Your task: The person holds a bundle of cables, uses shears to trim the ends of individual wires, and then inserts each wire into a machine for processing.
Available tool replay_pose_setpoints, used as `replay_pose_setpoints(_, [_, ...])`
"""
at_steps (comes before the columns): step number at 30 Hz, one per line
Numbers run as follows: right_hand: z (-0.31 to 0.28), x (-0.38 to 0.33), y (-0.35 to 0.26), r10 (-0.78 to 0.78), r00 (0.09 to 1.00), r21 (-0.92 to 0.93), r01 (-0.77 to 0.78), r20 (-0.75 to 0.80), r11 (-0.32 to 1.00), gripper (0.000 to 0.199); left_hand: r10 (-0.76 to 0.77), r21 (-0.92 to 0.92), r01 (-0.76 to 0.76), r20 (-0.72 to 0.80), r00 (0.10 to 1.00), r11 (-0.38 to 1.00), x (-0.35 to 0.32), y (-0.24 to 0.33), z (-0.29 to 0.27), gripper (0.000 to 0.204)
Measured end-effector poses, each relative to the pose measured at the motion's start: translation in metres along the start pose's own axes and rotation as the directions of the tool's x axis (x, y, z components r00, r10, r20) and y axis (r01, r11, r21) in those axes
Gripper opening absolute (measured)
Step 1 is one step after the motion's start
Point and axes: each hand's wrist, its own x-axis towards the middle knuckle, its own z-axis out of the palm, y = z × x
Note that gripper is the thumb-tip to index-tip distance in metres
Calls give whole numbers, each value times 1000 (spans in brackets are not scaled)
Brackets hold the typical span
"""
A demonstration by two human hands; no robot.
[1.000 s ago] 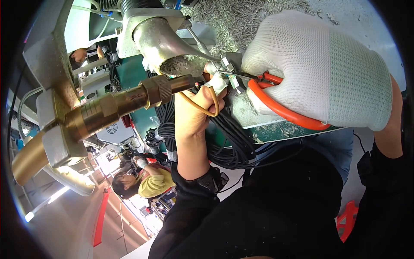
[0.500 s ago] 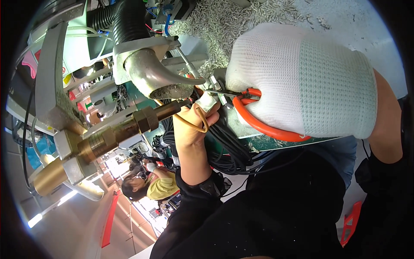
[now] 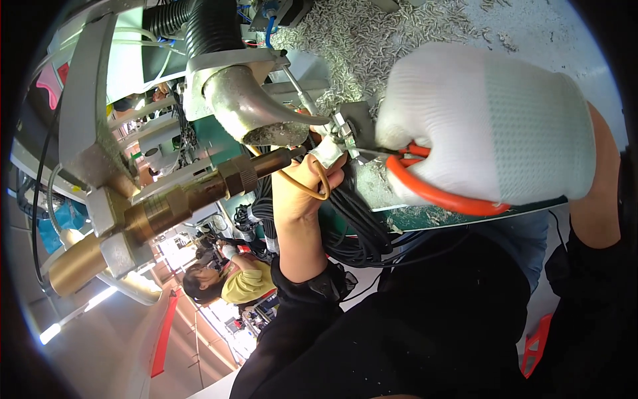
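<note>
Orange-handled cutters (image 3: 425, 189) held with long axis roughly level, dark tips pointing left toward small metal clamp (image 3: 344, 130). Handles bright orange, looped, mostly hidden under glove (blades barely visible). Right hand (image 3: 488, 126), in white knit glove, closed tight around handles, above green machine bed (image 3: 465, 214). Left hand (image 3: 302, 189), bare, curled around thin tan wire loop (image 3: 318, 183), pinching small white piece (image 3: 327, 151) just beside cutter tips. Brass nozzle (image 3: 193, 196) left of hand; grey metal funnel (image 3: 249, 110) above; black cable bundle (image 3: 359, 229) beneath.
</note>
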Motion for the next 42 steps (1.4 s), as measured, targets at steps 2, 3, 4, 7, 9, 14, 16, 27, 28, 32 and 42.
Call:
replay_pose_setpoints(2, [-10, 35, -21, 16, 1000, -34, -16, -16, 999, 30, -26, 40, 24, 43, 999, 999, 7, 3, 20, 26])
replay_pose_setpoints(3, [-20, 10, -21, 1, 1000, -47, -1, -3, 999, 30, -23, 46, 21, 43, 999, 999, 6, 3, 19, 23])
replay_pose_setpoints(4, [-11, 9, -10, -10, 1000, -62, 11, 11, 998, 30, -13, 24, 12, 44, 999, 1000, 5, 2, 15, 23])
replay_pose_setpoints(7, [-13, -5, -29, -93, 994, -73, 97, 53, 993, 31, -45, 16, 44, 44, 998, 999, -8, 4, 7, 15])
replay_pose_setpoints(9, [-24, -5, -44, -107, 991, -108, 116, 81, 987, 31, -48, 17, 48, 2, 999, 999, -25, 4, 15, 14])
replay_pose_setpoints(14, [-3, -17, -119, 623, 724, 493, -674, 295, 550, 21, 50, 95, -42, -91, 995, 995, -83, -8, 31, 13])
replay_pose_setpoints(16, [11, -24, -134, 582, 773, 556, -607, 251, 568, 21, 125, 122, -116, -71, 990, 986, -95, -12, 34, 14])
replay_pose_setpoints(27, [29, -40, -191, 553, 739, 782, -579, 385, 230, 21, 457, 236, -490, 182, 871, 839, -137, -16, 27, 18])
replay_pose_setpoints(28, [30, -41, -194, 554, 741, 778, -580, 380, 242, 21, 466, 226, -499, 183, 865, 837, -139, -16, 27, 18])
replay_pose_setpoints(32, [34, -42, -203, 547, 758, 801, -549, 355, 241, 22, 380, 137, -397, 134, 915, 907, -146, -15, 27, 16])
replay_pose_setpoints(42, [48, -41, -223, 604, 786, 580, -555, 132, 596, 19, 102, -187, -60, 224, 969, 980, -145, -13, 14, 14])
